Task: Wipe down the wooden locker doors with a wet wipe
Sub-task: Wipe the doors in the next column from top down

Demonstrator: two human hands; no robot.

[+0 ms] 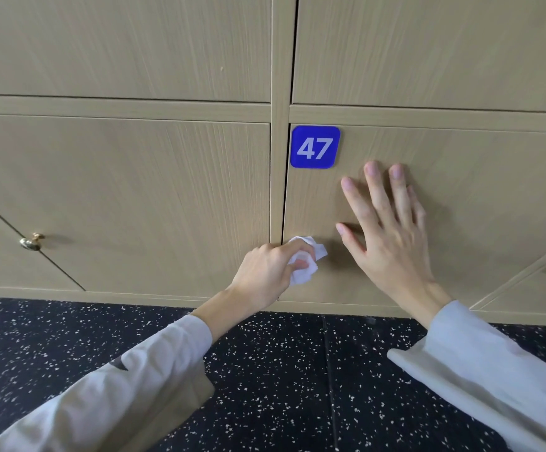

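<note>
Presumably the wet wipe (304, 261) is light, limp and damp; bunch it in the fingertips. Left hand (271, 272) pinches it crumpled, wipe protruding beyond the fingers against the lower left of locker door 47 (493, 197); right hand (392, 230) lies flat, fingers spread, holding nothing.

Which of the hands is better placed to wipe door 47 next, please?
Left. The left hand already grips the wet wipe against door 47; the right hand lies flat, empty.

Locker doors (134, 190) pale beige woodgrain; number plate (314, 147) blue, white digits; wipe (304, 265) white; floor (281, 370) black, white-speckled.
</note>
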